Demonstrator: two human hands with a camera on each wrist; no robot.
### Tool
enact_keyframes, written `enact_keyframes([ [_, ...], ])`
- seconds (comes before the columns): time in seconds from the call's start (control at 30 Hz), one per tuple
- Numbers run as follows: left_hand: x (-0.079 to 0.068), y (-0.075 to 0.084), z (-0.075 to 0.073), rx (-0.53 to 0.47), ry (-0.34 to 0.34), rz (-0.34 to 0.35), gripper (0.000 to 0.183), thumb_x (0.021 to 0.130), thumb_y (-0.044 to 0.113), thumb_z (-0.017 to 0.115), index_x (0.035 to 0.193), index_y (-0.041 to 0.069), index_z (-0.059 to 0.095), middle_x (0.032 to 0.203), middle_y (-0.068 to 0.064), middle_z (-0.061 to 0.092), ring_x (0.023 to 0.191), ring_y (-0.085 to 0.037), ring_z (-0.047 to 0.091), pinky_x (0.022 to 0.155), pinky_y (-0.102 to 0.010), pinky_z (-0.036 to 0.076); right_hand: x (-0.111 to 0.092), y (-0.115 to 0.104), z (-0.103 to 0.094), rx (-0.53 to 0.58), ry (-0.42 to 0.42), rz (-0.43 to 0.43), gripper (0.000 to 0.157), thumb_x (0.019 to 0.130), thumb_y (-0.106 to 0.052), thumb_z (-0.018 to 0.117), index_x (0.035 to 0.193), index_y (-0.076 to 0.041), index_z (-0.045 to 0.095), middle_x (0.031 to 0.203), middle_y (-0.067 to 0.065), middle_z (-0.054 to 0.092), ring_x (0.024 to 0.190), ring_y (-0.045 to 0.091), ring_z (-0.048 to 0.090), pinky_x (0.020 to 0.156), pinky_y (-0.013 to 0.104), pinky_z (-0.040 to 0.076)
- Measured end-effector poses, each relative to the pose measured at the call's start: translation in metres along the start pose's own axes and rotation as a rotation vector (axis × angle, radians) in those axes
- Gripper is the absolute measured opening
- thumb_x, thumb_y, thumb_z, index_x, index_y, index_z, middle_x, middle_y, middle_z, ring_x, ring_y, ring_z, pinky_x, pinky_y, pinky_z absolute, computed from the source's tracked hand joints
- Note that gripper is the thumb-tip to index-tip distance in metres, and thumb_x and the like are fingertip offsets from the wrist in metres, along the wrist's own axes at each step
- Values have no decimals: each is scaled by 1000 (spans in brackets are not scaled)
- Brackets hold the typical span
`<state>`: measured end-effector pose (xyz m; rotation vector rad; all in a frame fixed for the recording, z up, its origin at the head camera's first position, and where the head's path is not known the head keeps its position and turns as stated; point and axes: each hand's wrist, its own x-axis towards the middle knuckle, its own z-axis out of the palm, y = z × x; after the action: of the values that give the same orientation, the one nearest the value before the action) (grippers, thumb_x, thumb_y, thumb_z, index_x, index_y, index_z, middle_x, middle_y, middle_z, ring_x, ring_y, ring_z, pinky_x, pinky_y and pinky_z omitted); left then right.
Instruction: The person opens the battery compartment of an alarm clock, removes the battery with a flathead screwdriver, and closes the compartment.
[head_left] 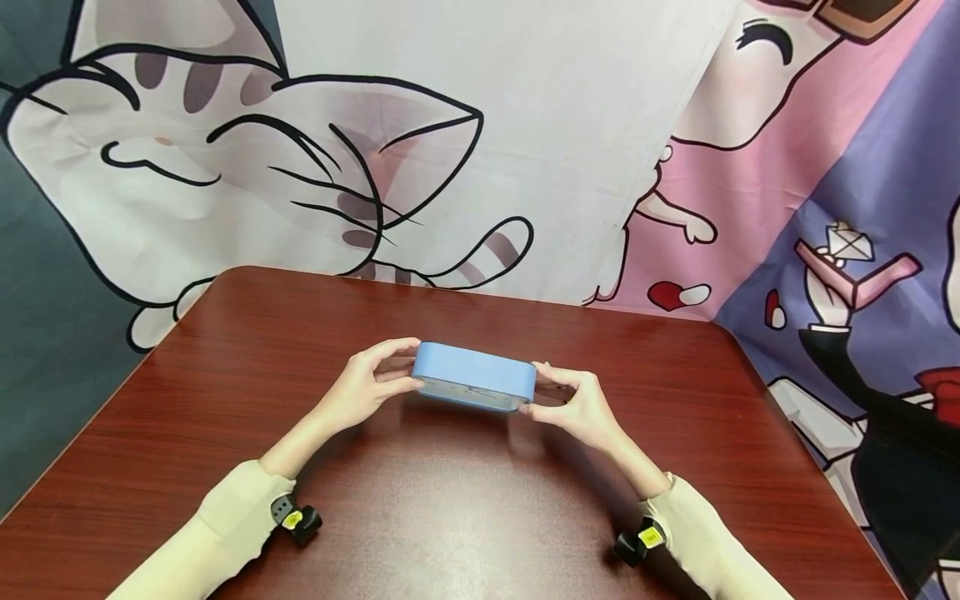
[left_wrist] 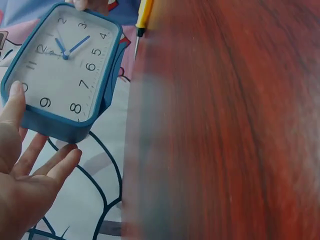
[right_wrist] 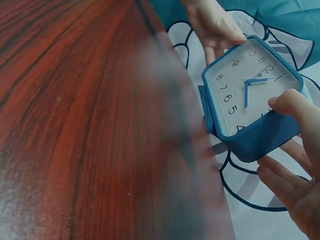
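A square blue desk clock (head_left: 474, 371) is held up over the table between both hands, its top side and part of its face turned toward the head camera. My left hand (head_left: 363, 387) grips its left end, thumb at the rim of the white dial (left_wrist: 60, 75) and fingers underneath in the left wrist view. My right hand (head_left: 585, 408) holds the opposite end, the thumb (right_wrist: 285, 102) over the edge of the face. Blue hands and black numerals show on the dial. At the back, a blue flap (right_wrist: 206, 110) juts out.
The reddish-brown wooden table (head_left: 450, 500) has rounded far corners. Behind it hangs cloth printed with a cartoon cat (head_left: 187, 167). A yellow-handled tool (left_wrist: 144, 14) with a dark collar and thin tip shows at the top of the left wrist view. Both wrists wear small black cameras.
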<state>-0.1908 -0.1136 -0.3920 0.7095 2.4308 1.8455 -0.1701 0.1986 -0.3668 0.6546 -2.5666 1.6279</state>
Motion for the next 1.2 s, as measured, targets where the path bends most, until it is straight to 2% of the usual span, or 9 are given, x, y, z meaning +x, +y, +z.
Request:
enact_keyframes([
  [0.17, 4, -1, 5, 12, 51, -21, 51, 78, 19, 70, 125, 12, 51, 122, -11, 57, 108, -26, 59, 85, -25, 55, 5, 16, -2, 114, -38, 12, 59, 70, 0, 74, 125, 0, 52, 108, 24, 63, 93, 32, 64, 78, 40, 57],
  [0.33, 6, 0, 8, 35, 84, -69, 49, 80, 23, 68, 126, 12, 52, 122, -11, 57, 105, -25, 61, 84, -27, 56, 7, 29, -2, 183, -46, 4, 59, 73, -2, 72, 127, -5, 50, 111, 26, 61, 93, 28, 65, 79, 29, 58],
  [0.57, 6, 9, 13, -122, 69, -252, 52, 83, 26, 65, 129, 11, 48, 122, -14, 53, 94, -19, 64, 81, -37, 57, 7, 29, 2, 201, 2, 3, 54, 78, -8, 69, 129, -10, 50, 112, 21, 62, 95, 24, 65, 83, 24, 56],
  [0.67, 7, 14, 14, -148, 85, -323, 53, 83, 29, 65, 130, 11, 49, 123, -14, 54, 90, -17, 65, 80, -38, 57, 8, 28, 5, 202, 39, 10, 51, 81, -8, 66, 129, -11, 51, 113, 20, 62, 95, 19, 65, 81, 22, 56],
  [0.77, 9, 19, 13, -158, 105, -364, 53, 82, 30, 65, 129, 10, 49, 123, -14, 55, 89, -17, 66, 79, -38, 57, 9, 26, 8, 239, 60, 48, 49, 83, -9, 64, 130, -11, 49, 114, 18, 62, 95, 12, 64, 79, 24, 57],
  [0.9, 12, 20, 13, -153, 115, -371, 51, 82, 28, 66, 127, 9, 51, 119, -16, 58, 85, -18, 66, 75, -37, 58, 11, 30, 10, 314, 98, 114, 51, 83, -17, 65, 130, -10, 49, 110, 12, 64, 92, 10, 64, 78, 31, 58],
  [1.13, 17, 14, 13, -158, 107, -379, 51, 81, 27, 67, 126, 10, 50, 116, -18, 57, 82, -16, 64, 69, -36, 60, 22, 80, 11, 374, 122, 149, 56, 76, -34, 71, 127, -17, 53, 109, 9, 65, 93, 15, 65, 75, 36, 58],
  [1.2, 18, 12, 12, -160, 96, -383, 51, 82, 25, 67, 126, 9, 49, 117, -18, 56, 81, -16, 64, 70, -37, 60, 23, 84, 11, 403, 118, 165, 58, 76, -36, 71, 127, -17, 53, 111, 11, 64, 93, 17, 65, 76, 37, 58],
])
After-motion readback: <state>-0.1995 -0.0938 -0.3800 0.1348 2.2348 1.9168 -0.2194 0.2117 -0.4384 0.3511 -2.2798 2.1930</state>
